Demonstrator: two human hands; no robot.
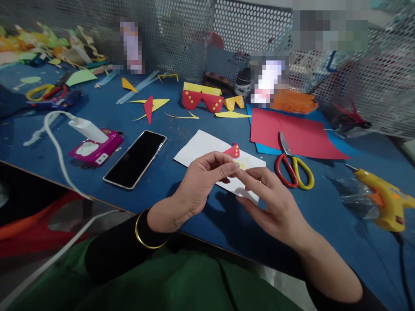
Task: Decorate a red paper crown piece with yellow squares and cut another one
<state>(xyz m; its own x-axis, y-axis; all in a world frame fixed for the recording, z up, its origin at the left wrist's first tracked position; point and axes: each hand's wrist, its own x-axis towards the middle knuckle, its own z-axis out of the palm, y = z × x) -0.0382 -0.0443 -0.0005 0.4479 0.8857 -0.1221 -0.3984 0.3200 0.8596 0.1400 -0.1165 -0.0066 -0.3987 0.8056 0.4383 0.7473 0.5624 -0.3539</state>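
One left hand (199, 185) is pinching a dotted red paper cutout (232, 151), the right hand (274, 201) showing no clear grip, tight squeezing risking creases.

The worktop (181, 134) is dimly and unevenly lit, apparently from above. Soft, dark shadows are cast by the left hand (201, 183) and right hand (275, 198) toward its near edge. The hands are rendered fairly clearly, while the paper scraps (35, 41) by the far left corner are softened by blur. Along the far edge, blocky pixelation is seen, with a bright patch (267, 82) washed nearly white. The metal mesh (389, 77) is stretched by wide-angle distortion beyond the far right corner.
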